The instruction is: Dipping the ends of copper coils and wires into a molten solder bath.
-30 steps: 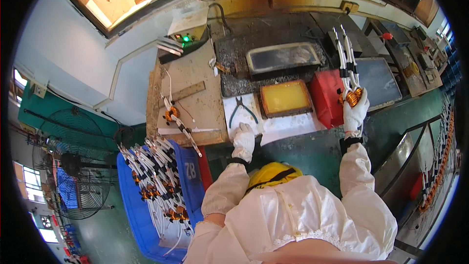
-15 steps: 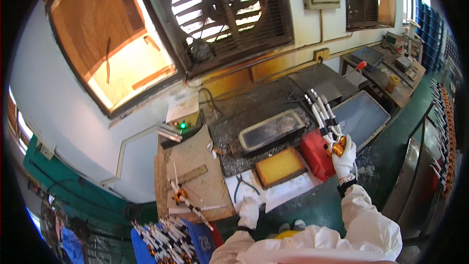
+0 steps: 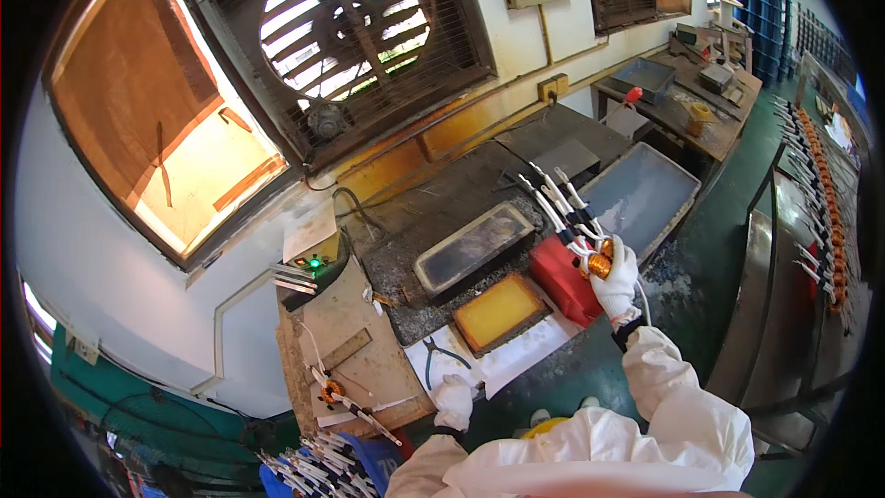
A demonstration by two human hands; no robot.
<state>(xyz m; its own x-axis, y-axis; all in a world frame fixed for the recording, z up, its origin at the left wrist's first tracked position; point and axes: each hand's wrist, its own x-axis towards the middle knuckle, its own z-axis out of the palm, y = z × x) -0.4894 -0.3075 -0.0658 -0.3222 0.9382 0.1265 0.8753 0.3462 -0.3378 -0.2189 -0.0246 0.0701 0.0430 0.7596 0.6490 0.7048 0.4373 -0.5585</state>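
My right hand (image 3: 616, 286), in a white glove, is closed around a copper-wound coil (image 3: 600, 260). Several white-sleeved leads (image 3: 553, 198) with black bands rise from the coil toward the far left. The coil is held over the right side of a red box-like object (image 3: 564, 284). My left hand (image 3: 453, 403), also gloved, rests low at the bench's front edge, on or just above white paper (image 3: 502, 364). How its fingers lie cannot be made out. Just beyond it are pliers (image 3: 444, 352) with dark teal handles, spread apart on the paper. Right of them sits a framed yellow block (image 3: 501, 311).
A rectangular trough (image 3: 475, 249) stands behind the yellow block, with a larger grey tank (image 3: 645, 198) to the right. Another leaded coil (image 3: 332, 392) lies on the board at left. A blue bin (image 3: 380, 461) below holds several more. Racked coils (image 3: 816, 194) line the far right.
The view has swung, so the whole scene sits farther left in the picture. My right hand keeps its hold on the coil by the red object; my left hand stays near the pliers.
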